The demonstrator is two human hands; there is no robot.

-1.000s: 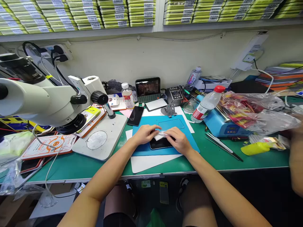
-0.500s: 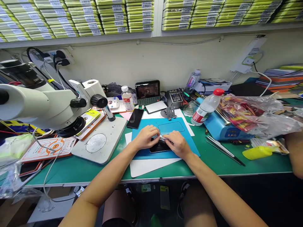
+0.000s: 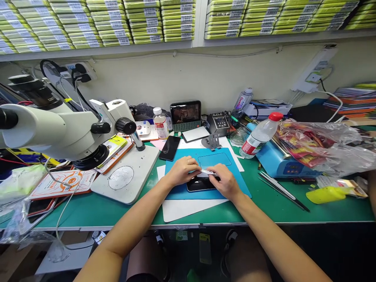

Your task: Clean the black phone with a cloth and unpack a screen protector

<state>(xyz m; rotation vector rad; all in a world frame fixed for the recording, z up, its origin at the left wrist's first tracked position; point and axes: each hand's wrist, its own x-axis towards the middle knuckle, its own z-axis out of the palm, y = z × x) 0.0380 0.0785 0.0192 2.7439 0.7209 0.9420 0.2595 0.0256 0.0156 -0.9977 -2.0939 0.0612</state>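
My left hand point(image 3: 184, 171) is closed, with its fingertips pinching the left end of a thin white strip point(image 3: 207, 172), perhaps folded paper or a wipe. The other end lies in the closed fingers of my right hand point(image 3: 225, 181). Just below the strip, a black phone point(image 3: 201, 185) rests flat, its glossy face up, on a blue mat point(image 3: 177, 192). My hands partly cover the phone's far edge and right side. A loop-shaped dark outline point(image 3: 216, 159) shows on the mat behind my hands.
A microscope point(image 3: 58, 129) stands left, beside another black phone point(image 3: 170, 147). To the right are tweezers point(image 3: 283, 190), a red-capped bottle point(image 3: 260, 137), a blue machine point(image 3: 282, 166) and a yellow squeeze bottle point(image 3: 327, 195). Part of another person's arm point(image 3: 372, 188) shows at the right edge.
The whole view has shifted slightly. My right hand has moved a little away from my left, and more of the white strip and the phone's face now shows.
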